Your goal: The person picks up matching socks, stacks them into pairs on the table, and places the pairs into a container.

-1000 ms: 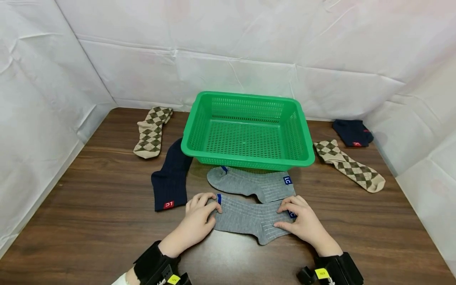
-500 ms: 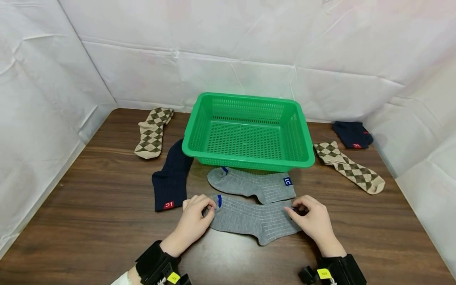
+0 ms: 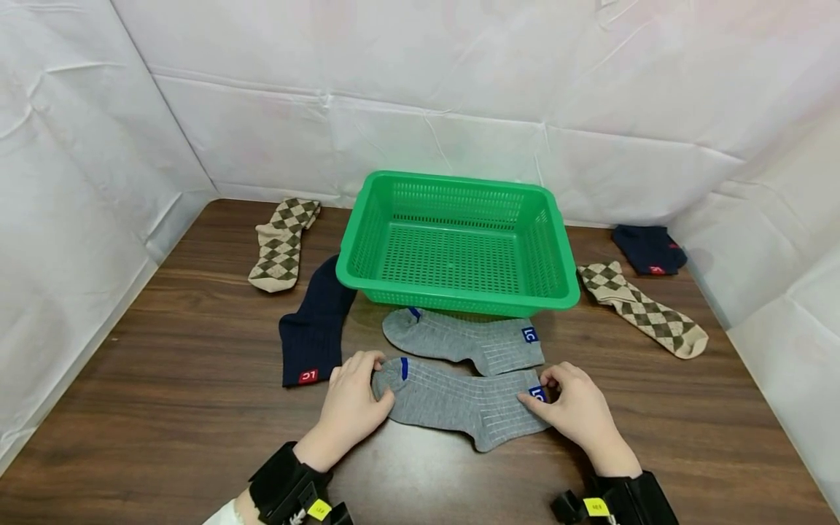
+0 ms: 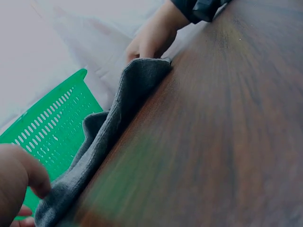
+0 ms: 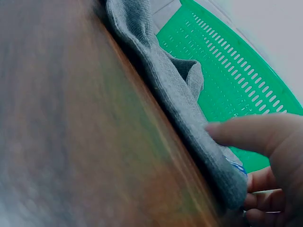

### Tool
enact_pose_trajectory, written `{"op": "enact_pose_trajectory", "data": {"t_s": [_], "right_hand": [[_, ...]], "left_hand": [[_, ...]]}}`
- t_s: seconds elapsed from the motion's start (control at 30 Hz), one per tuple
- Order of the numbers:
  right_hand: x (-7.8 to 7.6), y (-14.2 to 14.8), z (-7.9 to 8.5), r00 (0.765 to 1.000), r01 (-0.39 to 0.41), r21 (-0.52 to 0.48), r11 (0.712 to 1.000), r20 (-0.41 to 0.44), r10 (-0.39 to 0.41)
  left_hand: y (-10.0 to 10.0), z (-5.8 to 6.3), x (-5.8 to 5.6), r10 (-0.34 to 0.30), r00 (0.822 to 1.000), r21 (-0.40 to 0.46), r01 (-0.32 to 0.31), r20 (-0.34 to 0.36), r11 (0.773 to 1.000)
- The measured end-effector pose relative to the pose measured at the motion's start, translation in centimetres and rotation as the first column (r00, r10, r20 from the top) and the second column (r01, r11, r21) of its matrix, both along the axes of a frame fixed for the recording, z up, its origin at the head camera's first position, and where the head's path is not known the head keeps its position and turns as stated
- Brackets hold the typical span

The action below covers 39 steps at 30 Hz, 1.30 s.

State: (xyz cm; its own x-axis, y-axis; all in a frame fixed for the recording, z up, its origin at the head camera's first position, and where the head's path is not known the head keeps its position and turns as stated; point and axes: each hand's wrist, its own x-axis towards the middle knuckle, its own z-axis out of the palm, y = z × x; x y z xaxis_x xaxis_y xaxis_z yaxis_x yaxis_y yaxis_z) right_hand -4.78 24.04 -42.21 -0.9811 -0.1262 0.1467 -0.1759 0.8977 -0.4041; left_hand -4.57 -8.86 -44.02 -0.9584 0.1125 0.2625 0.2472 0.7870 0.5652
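A grey sock (image 3: 453,401) with a blue toe stripe and a blue LC tag lies flat near the front of the table. My left hand (image 3: 354,401) rests around its toe end, thumb and fingers apart. At the cuff, my right hand (image 3: 580,408) touches the fabric, its thumb on the sock and its other fingers by the cuff edge, as the right wrist view also shows with the thumb (image 5: 236,135) on the knit. A second grey sock (image 3: 459,339) lies just behind, parallel to the first and partly against it.
Behind the socks stands a green plastic basket (image 3: 453,302). A navy sock (image 3: 318,321) and an argyle sock (image 3: 278,248) lie to the left. On the right are another argyle sock (image 3: 646,310) and a folded navy sock (image 3: 646,249). White sheeting (image 3: 433,131) encloses the table (image 3: 164,408).
My right hand has shifted right along the cuff, uncovering more of the blue tag. The left hand has moved slightly left, and its fingers have spread off the toe.
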Motion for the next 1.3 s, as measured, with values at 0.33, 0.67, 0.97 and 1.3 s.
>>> {"op": "enact_pose_trajectory", "data": {"t_s": [0.33, 0.67, 0.97, 1.3], "right_hand": [[0.1, 0.0, 0.2, 0.989, -0.129, -0.063, 0.990, 0.069, 0.133], [-0.8, 1.8, -1.1, 0.811, -0.412, -0.779, 0.473, -0.075, 0.581], [-0.7, 0.2, -0.6, 0.859, -0.177, -0.970, 0.167, -0.069, 0.508], [-1.3, -1.3, -1.0, 0.991, -0.080, -0.941, 0.329, -0.040, 0.125]], "left_hand": [[0.1, 0.1, 0.3, -0.029, 0.994, -0.065, 0.036, 0.107, 0.997], [0.2, -0.6, -0.2, -0.297, 0.953, 0.531, 0.224, 0.056, 0.817], [0.6, -0.1, -1.1, -0.317, 0.945, 0.886, 0.082, 0.076, 0.457], [0.8, -0.4, -3.4, -0.119, 0.992, 0.845, 0.032, 0.038, 0.534]]}}
